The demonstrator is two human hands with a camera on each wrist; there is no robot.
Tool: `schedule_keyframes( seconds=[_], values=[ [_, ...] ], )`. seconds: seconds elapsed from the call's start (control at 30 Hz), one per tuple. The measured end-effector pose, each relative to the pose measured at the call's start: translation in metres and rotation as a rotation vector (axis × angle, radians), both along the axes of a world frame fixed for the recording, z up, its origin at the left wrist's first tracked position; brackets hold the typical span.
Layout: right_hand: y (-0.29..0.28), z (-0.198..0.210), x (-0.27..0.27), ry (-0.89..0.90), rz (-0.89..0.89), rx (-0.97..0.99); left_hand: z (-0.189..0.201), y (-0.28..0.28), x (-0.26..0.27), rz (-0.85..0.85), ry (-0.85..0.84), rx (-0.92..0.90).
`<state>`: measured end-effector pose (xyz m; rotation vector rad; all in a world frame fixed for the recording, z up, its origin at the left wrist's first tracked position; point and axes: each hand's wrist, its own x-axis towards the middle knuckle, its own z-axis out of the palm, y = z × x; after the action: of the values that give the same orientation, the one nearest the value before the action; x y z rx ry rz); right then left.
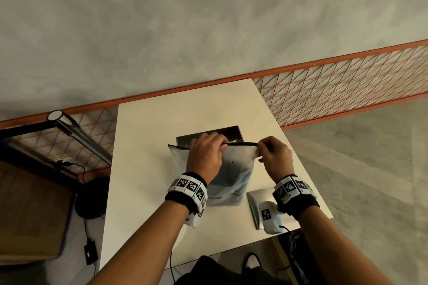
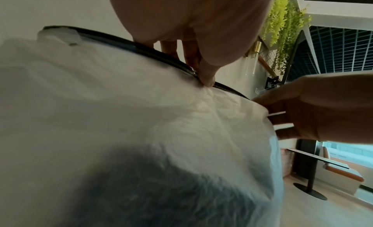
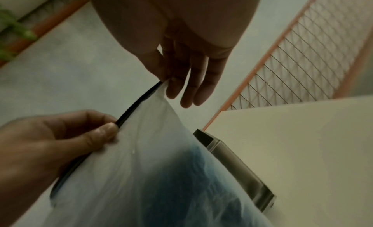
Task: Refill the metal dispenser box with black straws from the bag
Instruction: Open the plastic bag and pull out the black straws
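The bag (image 1: pixel 234 176) of black straws (image 3: pixel 193 182) stands upright at the middle of the frame on the surface (image 1: pixel 148 169), with the straws showing as a dark mass low inside it. My left hand (image 1: pixel 205 157) pinches the black zip strip (image 1: pixel 243 144) along the bag's top, and my right hand (image 1: pixel 274 157) pinches the strip's end at the right corner, its other fingers hanging loose. The metal dispenser box (image 1: pixel 209 136) lies just behind the bag, higher in the frame and partly hidden by my left hand; in the right wrist view its open end sits just beside the bag's side.

The mouth looks mostly closed. If I tug unevenly, the thin plastic could tear or the bag could tip back against the box — then straws would spill across the surface. A hard jerk might also push the box towards the far edge by the orange mesh fence (image 1: pixel 347 90).

The flat metal piece (image 1: pixel 257 206) at lower right lies near the surface's edge, close under my right wrist. Open room lies to the left of the bag.
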<state>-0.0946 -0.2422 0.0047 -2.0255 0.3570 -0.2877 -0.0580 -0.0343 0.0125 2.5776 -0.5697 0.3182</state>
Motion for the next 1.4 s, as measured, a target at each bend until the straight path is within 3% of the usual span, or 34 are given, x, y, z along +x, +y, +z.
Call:
schedule_keyframes(
  seconds=[0.13, 0.23, 0.33, 0.6, 0.77, 0.97, 1.17, 1.4],
  values=[
    [0.01, 0.005, 0.007, -0.156, 0.073, -0.35, 0.0, -0.001, 0.002, 0.005, 0.001, 0.002],
    [0.027, 0.011, 0.013, -0.161, 0.16, -0.669, 0.0, -0.003, 0.001, -0.001, -0.022, 0.03],
    [0.042, 0.012, 0.017, -0.172, 0.274, -0.849, 0.001, -0.005, 0.0, 0.0, -0.027, 0.044],
    [0.05, 0.013, 0.025, -0.187, 0.412, -0.733, 0.005, 0.001, -0.002, -0.01, -0.005, 0.05],
    [0.039, 0.01, 0.028, -0.144, 0.373, -0.709, -0.001, 0.022, 0.002, 0.025, -0.007, 0.015],
    [0.043, 0.013, 0.025, -0.045, 0.334, -0.814, -0.004, 0.033, 0.001, 0.037, -0.003, -0.016],
    [0.076, 0.018, 0.025, -0.155, 0.461, -0.821, 0.0, 0.03, -0.002, 0.007, -0.007, 0.009],
    [0.075, 0.023, 0.028, -0.145, 0.536, -0.785, 0.001, 0.059, -0.006, 0.08, -0.029, 0.013]
  ],
)
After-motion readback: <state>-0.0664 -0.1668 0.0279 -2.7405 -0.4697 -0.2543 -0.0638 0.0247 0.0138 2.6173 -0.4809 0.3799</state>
